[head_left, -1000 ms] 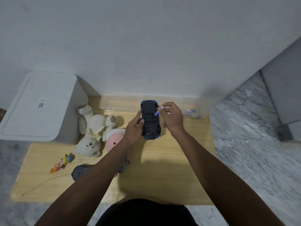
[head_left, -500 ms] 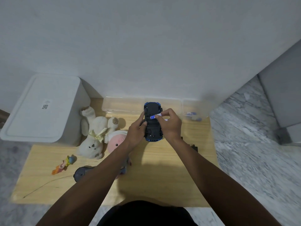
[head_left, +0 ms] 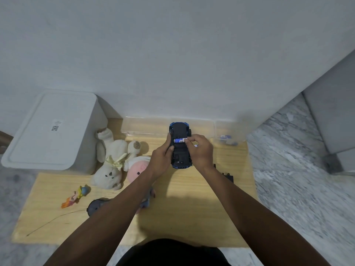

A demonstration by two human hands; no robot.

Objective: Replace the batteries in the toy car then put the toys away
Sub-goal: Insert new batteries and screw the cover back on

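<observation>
The toy car (head_left: 180, 145) was held belly-up above the worktop (head_left: 192, 208), the left hand (head_left: 161, 160) gripping its side to steady it. The right hand (head_left: 199, 150) pinched a battery (head_left: 179, 140) by one end, fingers clamped, laying it crosswise into the open underside, probably to seat it. The plush toys (head_left: 115, 162) waited nearby.

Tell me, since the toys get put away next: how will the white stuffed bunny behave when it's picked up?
The white stuffed bunny will probably flop: its limbs and ears sprawl loosely across the wooden board. It looks plush, so likely light for its size and easy to squeeze. It seems unlikely to roll or break, though it leans against the pink plush toy, which may shift.
</observation>
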